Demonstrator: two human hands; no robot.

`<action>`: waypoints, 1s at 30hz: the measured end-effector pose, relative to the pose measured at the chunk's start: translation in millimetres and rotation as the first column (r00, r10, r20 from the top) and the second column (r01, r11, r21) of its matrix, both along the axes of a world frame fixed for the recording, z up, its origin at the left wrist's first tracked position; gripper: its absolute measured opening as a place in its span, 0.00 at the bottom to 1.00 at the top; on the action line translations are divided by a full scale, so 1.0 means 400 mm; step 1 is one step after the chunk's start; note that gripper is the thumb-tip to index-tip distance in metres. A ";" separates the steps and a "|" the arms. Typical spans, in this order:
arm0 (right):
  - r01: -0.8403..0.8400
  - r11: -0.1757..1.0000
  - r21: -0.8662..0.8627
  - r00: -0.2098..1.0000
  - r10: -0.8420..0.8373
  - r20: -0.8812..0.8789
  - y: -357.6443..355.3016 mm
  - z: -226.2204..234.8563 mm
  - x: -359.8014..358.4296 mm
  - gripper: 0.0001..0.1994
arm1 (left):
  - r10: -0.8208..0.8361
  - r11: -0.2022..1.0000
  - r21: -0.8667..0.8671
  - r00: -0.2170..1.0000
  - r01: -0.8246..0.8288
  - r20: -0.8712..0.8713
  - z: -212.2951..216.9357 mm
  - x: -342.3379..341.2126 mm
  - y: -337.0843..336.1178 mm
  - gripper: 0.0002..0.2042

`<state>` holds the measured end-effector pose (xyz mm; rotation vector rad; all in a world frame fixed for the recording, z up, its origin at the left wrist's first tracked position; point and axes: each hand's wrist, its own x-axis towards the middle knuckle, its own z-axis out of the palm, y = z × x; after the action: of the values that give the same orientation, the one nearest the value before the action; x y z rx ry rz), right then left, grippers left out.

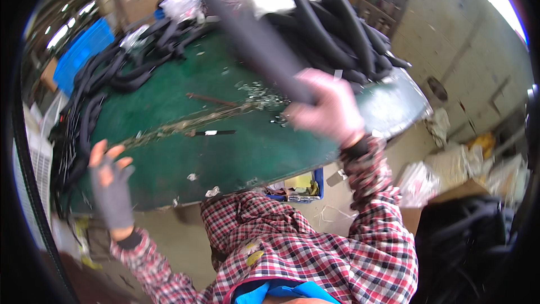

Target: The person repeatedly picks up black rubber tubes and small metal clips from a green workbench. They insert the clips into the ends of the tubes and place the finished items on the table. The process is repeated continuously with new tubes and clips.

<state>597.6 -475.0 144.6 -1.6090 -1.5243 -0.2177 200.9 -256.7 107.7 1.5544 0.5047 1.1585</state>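
Note:
My right hand [329,110] is closed around a long black foam tube [253,36] that slants up and away over the green table [180,129]. My left hand [111,183], in a grey fingerless glove, hovers open at the table's near left edge with fingers spread and nothing in it. A pile of similar black foam tubes [337,34] lies at the table's far right, just beyond my right hand. More black tubes [121,67] are heaped along the far left of the table.
A thin dark blade-like tool [211,133] and small scraps lie on the table's middle. A blue crate [84,50] stands at the far left. A blue bin [301,186] sits under the table. Plastic bags [478,169] and a dark heap [467,236] crowd the floor at right.

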 end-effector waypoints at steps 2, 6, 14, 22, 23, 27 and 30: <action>0.087 0.978 -0.192 0.976 -0.122 -0.181 0.051 0.084 0.132 0.13 | 0.072 0.990 -0.103 0.975 -0.096 -0.212 -0.070 0.069 0.021 0.23; 0.161 0.950 -0.267 0.883 -0.259 -0.391 0.070 0.170 0.467 0.21 | -0.116 0.967 -0.248 0.963 0.054 -0.242 -0.200 0.104 0.121 0.16; 0.680 0.727 0.096 0.607 -0.631 0.482 0.214 0.063 0.410 0.17 | 0.371 0.927 0.265 0.747 -0.265 -0.552 -0.354 0.103 0.557 0.16; 0.834 0.551 0.036 0.278 -0.476 0.834 0.273 0.003 0.282 0.31 | 0.760 0.632 0.773 0.234 -0.050 -0.606 -0.383 0.371 1.144 0.37; 0.878 0.478 -0.009 0.243 -0.430 0.869 0.280 -0.004 0.267 0.32 | 0.759 0.635 0.772 0.166 0.019 -0.629 -0.383 0.395 1.188 0.38; 0.888 0.419 0.190 0.038 -0.478 0.877 0.248 -0.060 0.284 0.31 | 0.681 0.732 0.679 -0.022 0.057 -0.732 -0.377 0.450 1.263 0.26; 0.833 0.470 0.293 0.001 -0.530 0.848 0.206 -0.082 0.302 0.30 | 0.642 0.756 0.617 -0.068 0.216 -0.763 -0.317 0.470 1.191 0.18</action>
<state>718.4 -392.8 111.7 -2.6808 -1.1876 -1.7881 388.9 219.5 -19.0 2.9347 1.6117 -0.0256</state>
